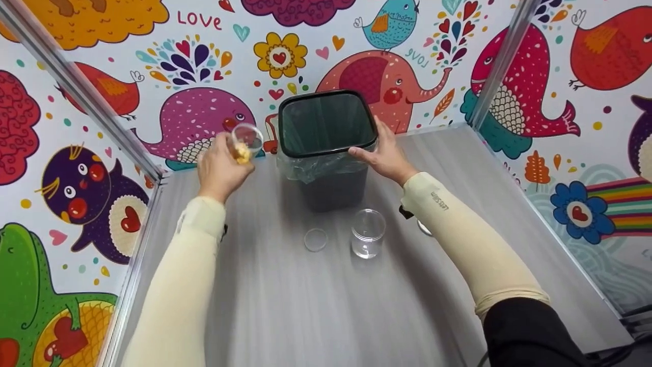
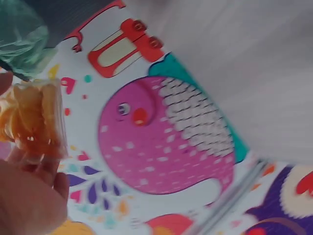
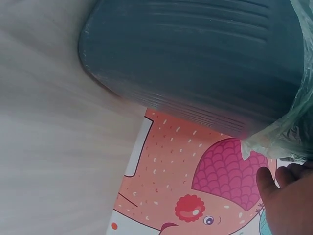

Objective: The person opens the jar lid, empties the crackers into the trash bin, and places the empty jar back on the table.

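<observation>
My left hand [image 1: 221, 165] grips a clear plastic cup [image 1: 251, 133], tilted toward the bin, with yellow-orange food pieces [image 1: 243, 153] gathered in its lower part. In the left wrist view the food [image 2: 32, 117] presses against the clear wall, the fingers around it. A grey trash bin [image 1: 333, 191] stands upright at the back of the table, lined with a thin green bag [image 1: 310, 168] folded over its black rim [image 1: 321, 153]. At the bin's right side my right hand [image 1: 387, 153] holds the rim, thumb on the near corner and fingers behind.
A clear empty jar [image 1: 368, 232] stands on the table [image 1: 285, 306] in front of the bin. To its left lies a clear round lid [image 1: 316, 240]. My right forearm partly covers a white-edged round thing [image 1: 424, 228]. Patterned walls [image 1: 204, 112] enclose the back and sides.
</observation>
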{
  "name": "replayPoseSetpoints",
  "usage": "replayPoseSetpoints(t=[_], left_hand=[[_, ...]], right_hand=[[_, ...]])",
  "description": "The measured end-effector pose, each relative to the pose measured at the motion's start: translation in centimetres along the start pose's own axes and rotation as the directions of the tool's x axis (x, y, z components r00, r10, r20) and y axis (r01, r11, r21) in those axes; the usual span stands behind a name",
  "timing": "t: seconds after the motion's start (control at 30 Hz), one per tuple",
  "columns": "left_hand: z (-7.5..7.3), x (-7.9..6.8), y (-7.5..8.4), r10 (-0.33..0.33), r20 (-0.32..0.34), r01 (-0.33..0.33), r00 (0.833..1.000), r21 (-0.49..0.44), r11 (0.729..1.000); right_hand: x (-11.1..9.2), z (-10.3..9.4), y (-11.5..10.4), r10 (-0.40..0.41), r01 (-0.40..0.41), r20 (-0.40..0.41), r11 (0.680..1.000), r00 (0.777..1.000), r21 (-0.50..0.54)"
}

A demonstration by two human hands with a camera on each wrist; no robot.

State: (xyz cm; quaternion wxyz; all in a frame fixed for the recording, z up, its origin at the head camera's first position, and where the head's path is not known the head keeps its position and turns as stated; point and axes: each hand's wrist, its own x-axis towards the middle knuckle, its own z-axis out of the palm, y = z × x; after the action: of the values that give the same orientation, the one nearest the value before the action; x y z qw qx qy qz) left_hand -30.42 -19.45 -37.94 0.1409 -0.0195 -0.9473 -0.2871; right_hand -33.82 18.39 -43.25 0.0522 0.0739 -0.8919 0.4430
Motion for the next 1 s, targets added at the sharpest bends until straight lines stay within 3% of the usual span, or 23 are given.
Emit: replayPoseSetpoints(t=[0.13,0.33,0.5,0.63,0.83,1.0], left_hand=[[-0.2,2.0,2.3,0.102,-0.027,-0.097,0.994,0.138,0.986],[0.4,3.9,4.7,0.237,-0.012,-0.223,0.971,0.300,0.928],[0.6,4.7,6.1,0.253,0.041,-0.249,0.967,0.390,0.887],[0.8,5.1,6.8,0.260,0.079,-0.265,0.962,0.480,0.836],[1.5,5.4,7.7,0.318,0.117,-0.325,0.941,0.574,0.751],[1.8,5.7,8.5,0.357,0.137,-0.362,0.924,0.616,0.700]], right_hand=[[0.1,-0.1,-0.2,-0.011,0.011,0.005,1.000,1.000,0.000],[0.0,-0.2,-0.1,-0.032,0.032,0.009,0.999,0.999,-0.001],[0.0,-0.4,-0.1,-0.035,0.035,0.008,0.999,0.999,-0.001],[0.0,-0.4,-0.1,-0.039,0.039,0.002,0.999,0.999,-0.003],[-0.1,-0.3,0.0,-0.043,0.043,-0.001,0.999,0.999,0.004],[0.0,-0.2,-0.1,-0.052,0.052,0.000,0.999,0.999,0.009]])
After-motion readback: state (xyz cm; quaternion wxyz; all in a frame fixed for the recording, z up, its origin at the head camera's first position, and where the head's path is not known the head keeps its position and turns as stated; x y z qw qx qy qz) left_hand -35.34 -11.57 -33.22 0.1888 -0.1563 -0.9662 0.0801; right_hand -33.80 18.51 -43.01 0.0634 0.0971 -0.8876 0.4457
